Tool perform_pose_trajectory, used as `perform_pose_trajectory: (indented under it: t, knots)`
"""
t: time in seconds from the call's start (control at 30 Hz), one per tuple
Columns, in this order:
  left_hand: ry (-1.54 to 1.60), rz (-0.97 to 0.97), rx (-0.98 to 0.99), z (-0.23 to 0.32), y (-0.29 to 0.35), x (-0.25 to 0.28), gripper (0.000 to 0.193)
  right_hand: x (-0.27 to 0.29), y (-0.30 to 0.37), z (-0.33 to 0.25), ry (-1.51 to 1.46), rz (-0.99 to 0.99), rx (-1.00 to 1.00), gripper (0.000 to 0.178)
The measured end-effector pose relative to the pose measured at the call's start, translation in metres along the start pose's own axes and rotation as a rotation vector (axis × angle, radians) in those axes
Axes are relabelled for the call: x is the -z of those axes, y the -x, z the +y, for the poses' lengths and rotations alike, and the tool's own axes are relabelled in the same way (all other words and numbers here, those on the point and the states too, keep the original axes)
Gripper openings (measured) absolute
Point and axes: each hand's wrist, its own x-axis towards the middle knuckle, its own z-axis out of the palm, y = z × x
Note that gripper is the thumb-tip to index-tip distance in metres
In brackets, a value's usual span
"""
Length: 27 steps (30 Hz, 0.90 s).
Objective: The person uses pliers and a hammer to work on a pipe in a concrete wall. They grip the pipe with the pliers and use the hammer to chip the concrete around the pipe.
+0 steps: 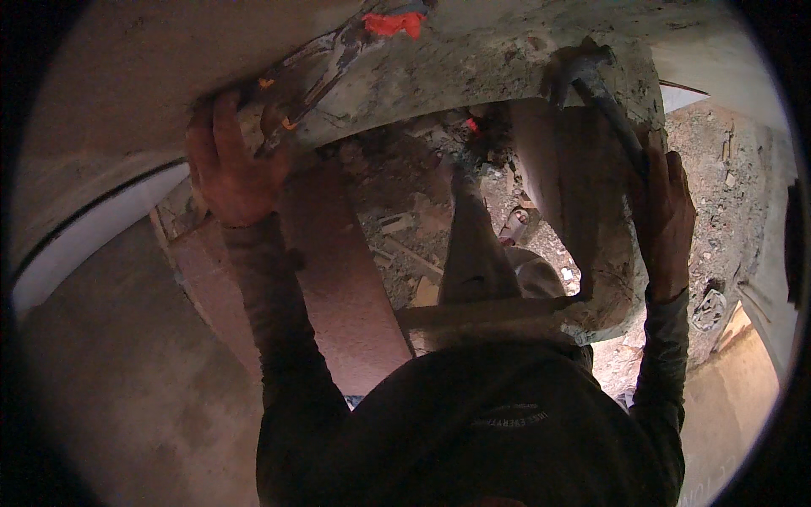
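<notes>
My right hand point(667, 207) is closed around the lower end of the handle of a hammer point(610, 106), whose dark head points away from me and lies over the far rough concrete ledge point(473, 68). At the left end of that ledge my left hand point(236, 165) rests with its fingers stretched forward and the thumb apart. Just beyond the left thumb lies a long dark tool with two arms and orange spots point(325, 72); its exact kind is too dim to tell. Farther along, by the tool's far end, sits a bright orange-red scrap point(394, 24).
A reddish slab point(338, 270) slopes beneath my left forearm. Through the opening ahead, rubble and broken pieces point(414, 228) cover the ground around my legs point(473, 245). A concrete edge point(490, 313) crosses close to my body. Gravelly ground point(718, 194) lies to the right.
</notes>
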Motion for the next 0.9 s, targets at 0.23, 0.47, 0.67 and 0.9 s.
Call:
perform_pose_trajectory:
  t: [0.23, 0.47, 0.67, 0.9]
  knots:
    - [-0.123, -0.003, -0.07, -0.007, -0.004, 0.002, 0.051, -0.014, 0.004, 0.007, -0.064, -0.06, -0.059, 0.052]
    - [0.07, 0.025, -0.125, -0.027, 0.009, -0.019, 0.083, -0.049, 0.025, 0.042, 0.018, 0.035, 0.059, 0.048]
    - [0.139, 0.114, -0.087, -0.024, 0.001, -0.011, 0.065, -0.036, 0.023, 0.026, 0.009, -0.039, -0.031, 0.049]
    - [0.048, -0.03, -0.187, -0.022, -0.002, -0.009, 0.069, 0.002, 0.039, -0.033, -0.216, 0.157, 0.076, 0.033]
